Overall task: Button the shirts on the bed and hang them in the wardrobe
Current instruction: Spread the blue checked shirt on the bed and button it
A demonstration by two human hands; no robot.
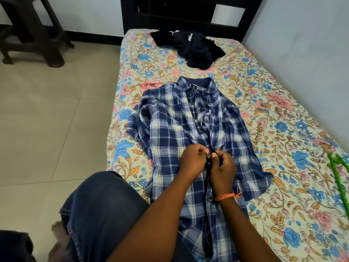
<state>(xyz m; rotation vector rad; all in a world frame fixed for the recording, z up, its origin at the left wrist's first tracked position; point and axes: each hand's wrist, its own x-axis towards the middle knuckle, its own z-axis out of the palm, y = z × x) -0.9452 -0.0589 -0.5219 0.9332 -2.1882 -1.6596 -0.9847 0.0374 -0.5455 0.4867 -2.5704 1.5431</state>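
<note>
At the far left, a dark plastic stool stands on the tiled floor, well apart from the bed. Nearer, at the lower left, the person's knee in dark denim sits just beside the bed's left edge.

The left hand comes in over the lower middle of the blue checked shirt. Its fingers are curled in tight, pinching the left edge of the shirt's dark front placket at about waist height. The fingertips meet those of the other hand, so the exact grip on the button is hidden between them.

The right hand, with an orange thread band at the wrist, touches the left one. Its fingers and thumb are curled too, pinching the opposite edge of the same placket. The cloth is bunched up between the two hands.

The checked shirt lies flat on its back along the middle of the floral bedsheet, collar far, hem near. Buttons show closed on the placket above the hands, and one shows below them.

Beyond the collar, a crumpled black garment lies near the dark headboard. At the right edge of the bed lies a green hanger, well apart from the shirt, partly cut off by the frame. A pale wall runs along the bed's right side.
</note>
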